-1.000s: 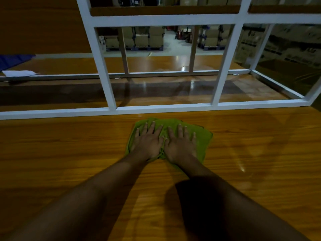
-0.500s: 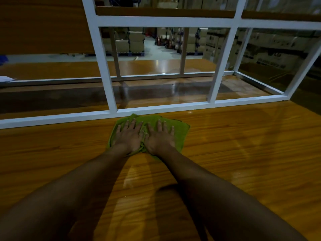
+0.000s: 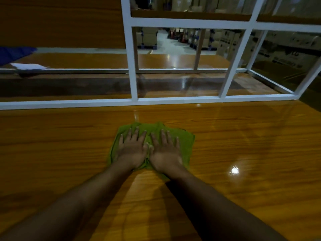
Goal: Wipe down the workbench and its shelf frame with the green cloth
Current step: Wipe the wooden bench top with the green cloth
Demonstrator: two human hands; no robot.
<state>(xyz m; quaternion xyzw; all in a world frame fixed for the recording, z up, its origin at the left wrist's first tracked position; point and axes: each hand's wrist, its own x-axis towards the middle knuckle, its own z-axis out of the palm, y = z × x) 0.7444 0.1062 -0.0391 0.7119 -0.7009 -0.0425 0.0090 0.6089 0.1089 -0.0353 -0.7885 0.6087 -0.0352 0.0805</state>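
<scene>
The green cloth [image 3: 186, 145] lies bunched on the glossy wooden workbench [image 3: 251, 153], a short way in front of the white shelf frame [image 3: 132, 66]. My left hand [image 3: 132, 152] and my right hand [image 3: 165, 153] rest side by side on top of it, palms down and fingers spread flat, pressing it against the wood without gripping it. Most of the cloth's middle is hidden under my hands. The frame's bottom rail [image 3: 69, 103] runs across the bench beyond the cloth.
Behind the frame lies a lower wooden shelf surface [image 3: 173, 87]. A white folded item [image 3: 28, 66] and something blue [image 3: 13, 53] sit at the far left. Stacked cartons [image 3: 286, 54] stand in the background to the right.
Both hands have slid the cloth back toward me, away from the frame's bottom rail that it touched half a second ago. My view has shifted left along the bench.
</scene>
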